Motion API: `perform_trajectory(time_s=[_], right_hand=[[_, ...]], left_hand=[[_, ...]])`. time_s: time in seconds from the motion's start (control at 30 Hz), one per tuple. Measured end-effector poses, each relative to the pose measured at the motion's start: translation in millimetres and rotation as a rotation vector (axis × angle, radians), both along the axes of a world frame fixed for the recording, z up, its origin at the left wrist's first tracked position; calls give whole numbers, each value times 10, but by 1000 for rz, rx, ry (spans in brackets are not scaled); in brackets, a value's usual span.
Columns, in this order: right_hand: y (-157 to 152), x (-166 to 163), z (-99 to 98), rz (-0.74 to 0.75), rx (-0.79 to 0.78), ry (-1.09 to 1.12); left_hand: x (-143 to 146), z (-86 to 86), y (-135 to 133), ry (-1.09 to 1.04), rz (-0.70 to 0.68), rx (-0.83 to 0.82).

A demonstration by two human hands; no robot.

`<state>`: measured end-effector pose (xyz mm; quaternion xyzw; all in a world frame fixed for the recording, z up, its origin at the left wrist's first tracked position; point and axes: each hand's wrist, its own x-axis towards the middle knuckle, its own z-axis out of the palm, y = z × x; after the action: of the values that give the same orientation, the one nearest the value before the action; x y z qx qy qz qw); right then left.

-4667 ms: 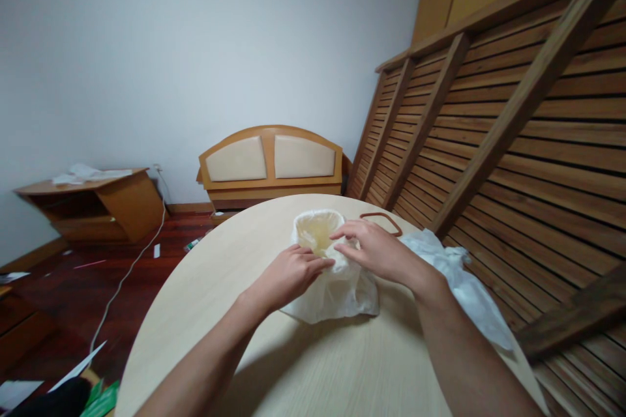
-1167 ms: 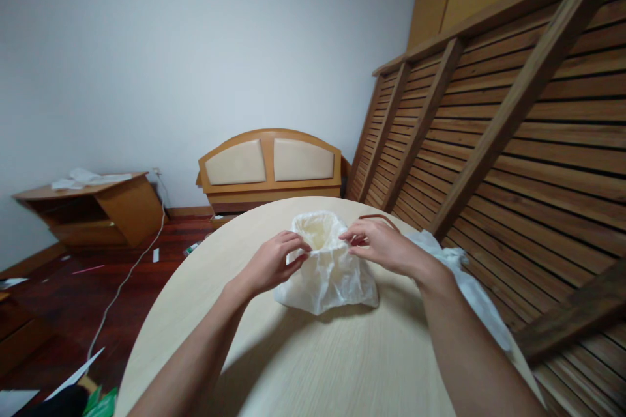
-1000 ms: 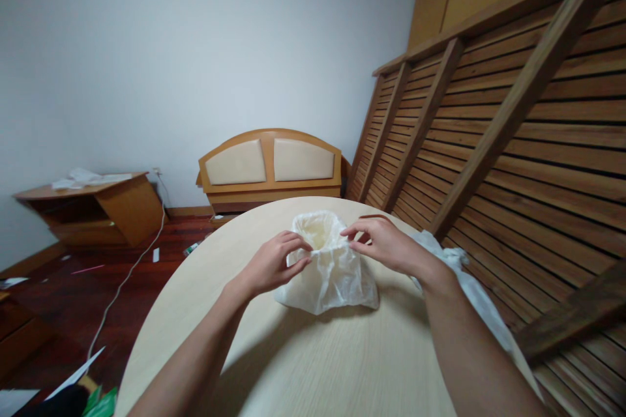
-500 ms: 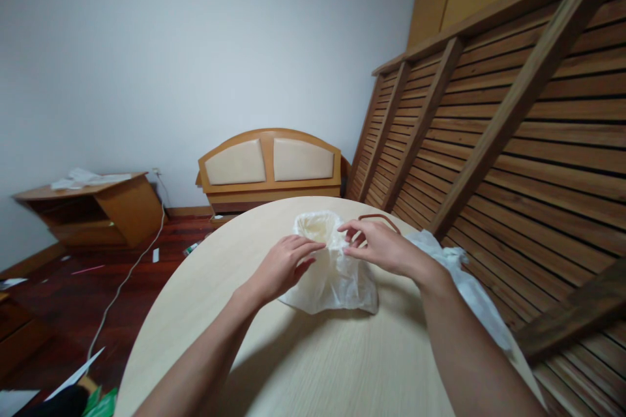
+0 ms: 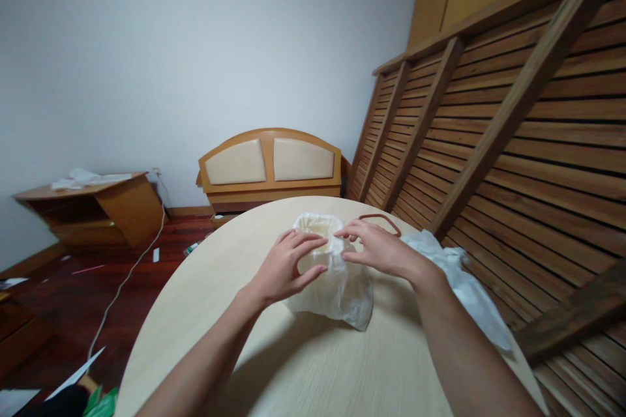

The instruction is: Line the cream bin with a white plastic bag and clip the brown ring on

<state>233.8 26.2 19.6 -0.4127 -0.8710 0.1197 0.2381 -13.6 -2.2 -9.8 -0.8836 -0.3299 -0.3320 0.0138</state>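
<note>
A thin white plastic bag [image 5: 337,303] stands on the round pale wooden table [image 5: 293,378], its mouth spread open and facing up. It seems to line a pale container, whose walls are mostly covered by it. My left hand [image 5: 288,264] is at the near left of the mouth, thumb and fingers apart, fingertips over the rim. On the right side of the rim is my right hand [image 5: 374,247], its fingers bent and the thumb apart from them, fingertips touching or close to the plastic. Behind the right hand lies a brown angular ring [image 5: 386,218], partly hidden.
More crumpled white plastic [image 5: 464,273] lies along the table's right edge. Slatted wooden panels [image 5: 489,163] lean close on the right. A headboard [image 5: 268,163] stands beyond the table. On the left are a low cabinet [image 5: 122,208] and a white cord [image 5: 122,287] across the floor.
My left hand has moved slightly up and over the rim, its thumb and fingers spreading wider. The bag's lower front has shifted, with its corner hanging nearer to me. The right hand has moved little.
</note>
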Motion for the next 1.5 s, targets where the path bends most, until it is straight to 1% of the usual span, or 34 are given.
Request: perform_trajectory(time_s=[0.1,0.2,0.37,0.53,0.73,0.8,0.93,1.07,1.23,1.37,1.5], right_hand=[[9,-19,-11,-11,7,-20],[38,-9,-56,-38,15,-37],[81,19,-140,-51,60,-5],[92,24,-145,-38,78,12],[31,-40,-48,-47,113,47],[-9,-86,-5,-31,143,80],[-81,-210,31,27,170,107],[-88,-307,-35,-40,125,50],[-36,-295,-123,-84,75,-5],[-30,-247,-79,-126,87,17],[-48,-247,-10,-195,98,101]], left_hand=[[100,-111,37,31,36,16],[103,-211,103,40,68,30],[59,-273,157,37,105,35],[22,-271,194,-77,149,8],[-116,-234,276,-317,231,-85],[-139,-230,286,-366,234,-122],[-143,-233,279,-420,215,-135],[-149,-208,261,-479,203,-173],[-152,-154,259,-564,211,-225],[-149,-149,268,-562,185,-250],[-139,-156,244,-476,141,-229]])
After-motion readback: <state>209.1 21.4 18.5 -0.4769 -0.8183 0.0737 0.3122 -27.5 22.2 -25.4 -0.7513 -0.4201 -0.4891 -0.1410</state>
